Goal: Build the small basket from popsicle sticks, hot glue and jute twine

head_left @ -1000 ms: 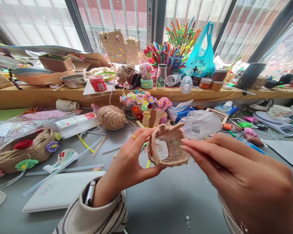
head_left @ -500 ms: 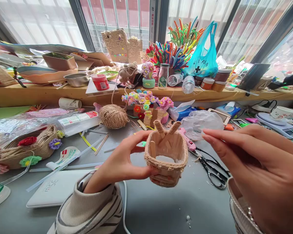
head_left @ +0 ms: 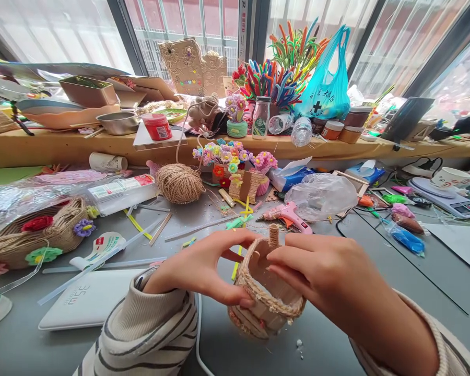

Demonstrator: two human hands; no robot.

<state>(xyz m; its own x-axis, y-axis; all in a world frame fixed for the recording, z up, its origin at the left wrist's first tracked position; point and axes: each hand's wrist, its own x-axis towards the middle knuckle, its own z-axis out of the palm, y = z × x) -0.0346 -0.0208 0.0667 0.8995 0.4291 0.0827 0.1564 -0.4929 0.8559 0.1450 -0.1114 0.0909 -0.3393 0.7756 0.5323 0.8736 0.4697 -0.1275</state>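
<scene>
My left hand (head_left: 203,263) grips a small basket (head_left: 264,310) of wooden craft sticks with a braided twine rim, thumb on the near left side of the rim. The basket hangs tilted over the grey table, its opening facing me. At its back rim a twine-wrapped stick (head_left: 273,235) stands up. Over the right side of the opening lies my right hand (head_left: 325,266), its fingers pinched together just inside the rim; whatever is between them is hidden.
Behind the basket lie a pink glue gun (head_left: 288,215) and a ball of twine (head_left: 180,184). A white power bank (head_left: 86,300) and clear glue sticks (head_left: 102,266) are at left. At right are a kitchen scale (head_left: 442,196) and blue packet (head_left: 405,238).
My right hand has come in from the right to the basket's opening. The basket has moved down a little and tilted, and only one of its two wrapped sticks shows now.
</scene>
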